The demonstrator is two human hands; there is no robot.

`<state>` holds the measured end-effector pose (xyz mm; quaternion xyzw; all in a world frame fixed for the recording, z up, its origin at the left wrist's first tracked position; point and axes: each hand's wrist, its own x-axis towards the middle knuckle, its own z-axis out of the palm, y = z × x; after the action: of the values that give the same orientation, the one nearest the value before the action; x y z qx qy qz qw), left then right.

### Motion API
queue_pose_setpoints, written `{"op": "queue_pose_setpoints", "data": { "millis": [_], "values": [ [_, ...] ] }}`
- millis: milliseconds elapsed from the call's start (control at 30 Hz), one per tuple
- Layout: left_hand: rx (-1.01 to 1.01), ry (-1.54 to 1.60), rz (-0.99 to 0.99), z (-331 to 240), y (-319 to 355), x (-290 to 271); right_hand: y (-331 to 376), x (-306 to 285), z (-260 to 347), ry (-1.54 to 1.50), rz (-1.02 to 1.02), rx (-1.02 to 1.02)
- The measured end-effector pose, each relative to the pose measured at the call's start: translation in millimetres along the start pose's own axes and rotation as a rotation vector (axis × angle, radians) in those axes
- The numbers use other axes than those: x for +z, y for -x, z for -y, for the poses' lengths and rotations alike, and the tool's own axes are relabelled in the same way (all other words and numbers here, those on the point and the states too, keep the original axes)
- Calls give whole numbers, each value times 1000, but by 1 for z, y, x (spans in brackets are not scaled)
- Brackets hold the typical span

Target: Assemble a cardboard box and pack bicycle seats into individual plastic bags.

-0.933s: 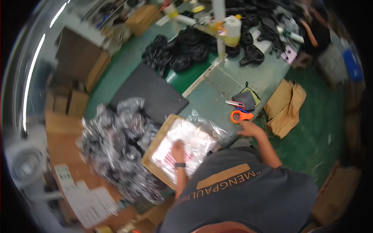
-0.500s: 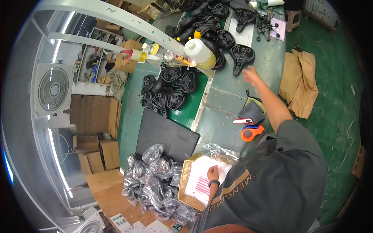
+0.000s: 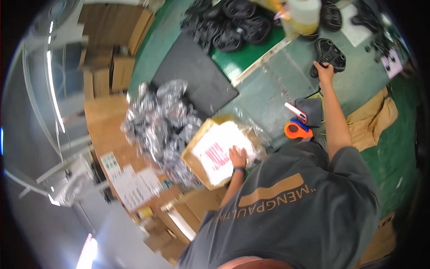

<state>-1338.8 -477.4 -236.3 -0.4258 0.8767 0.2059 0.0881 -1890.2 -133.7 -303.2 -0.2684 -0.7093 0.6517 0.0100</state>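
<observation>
My right hand [image 3: 324, 71] is closed on the narrow nose of a black bicycle saddle [image 3: 330, 54], which lies on the green table with its underside up. Lower down, my left hand [image 3: 238, 157] rests with fingers apart on a stack of white plastic bags [image 3: 219, 148] with red print. These bags sit in an open cardboard box [image 3: 195, 168] with clear film at its edge. Between my arms lie an orange and blue tape dispenser [image 3: 297, 130], a red and white box cutter [image 3: 295, 112] and a dark grey cloth [image 3: 310, 111].
Several saddles wrapped in clear plastic [image 3: 163, 130] are heaped left of the box. A black mat [image 3: 192, 74] and more bare saddles [image 3: 228, 33] are beyond. A bottle of yellowish liquid [image 3: 304, 15] stands at the top. Brown paper [image 3: 374, 119] lies at the right.
My right hand has reached the saddle and taken hold of its nose. My left hand's fingers have spread over the bags. The view has shifted and turned.
</observation>
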Motion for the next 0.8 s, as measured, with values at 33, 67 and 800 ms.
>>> {"op": "queue_pose_setpoints", "data": {
  "millis": [33, 67, 800],
  "values": [
    [-68, -12, 22, -3, 0, -1, 33, -8, 5, 26, 78, -10],
    [-150, -5, 22, -4, -3, 0, 60, -15, 3, -2, 144, -37],
    [-59, -172, -412, 81, -31, -118, 407, -45, 2, 1547, 1132, -708]
  ]
}}
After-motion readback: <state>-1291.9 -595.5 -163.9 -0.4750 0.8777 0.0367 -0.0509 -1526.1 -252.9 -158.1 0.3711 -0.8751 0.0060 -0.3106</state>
